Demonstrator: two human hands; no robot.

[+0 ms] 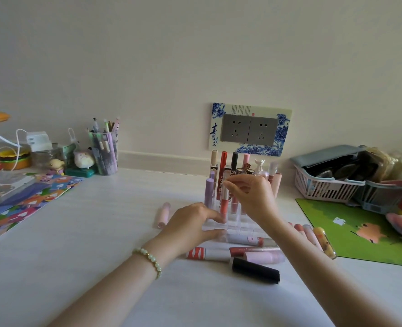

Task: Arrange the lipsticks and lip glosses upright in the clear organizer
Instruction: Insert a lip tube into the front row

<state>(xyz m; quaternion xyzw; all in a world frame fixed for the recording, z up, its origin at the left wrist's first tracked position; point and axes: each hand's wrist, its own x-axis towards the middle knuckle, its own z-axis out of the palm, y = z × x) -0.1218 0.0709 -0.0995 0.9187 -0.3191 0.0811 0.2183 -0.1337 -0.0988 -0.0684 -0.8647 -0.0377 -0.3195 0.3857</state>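
the clear organizer (218,226) stands mid-desk (101,232), tubes upright in its rear cells. the left hand (190,226) grips its near left corner. the right hand (251,197) pinches fingertips over a red "colorkey" lip gloss (222,182); contact unclear. more lipsticks (254,256) lie flat in front.

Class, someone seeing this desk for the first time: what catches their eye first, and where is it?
Mid-desk, two hands, the left and the right, work at a clear organizer full of upright lipsticks. Loose tubes, including a black one, lie flat in front of it. Behind, a blue-and-white socket plate stands out on the wall.
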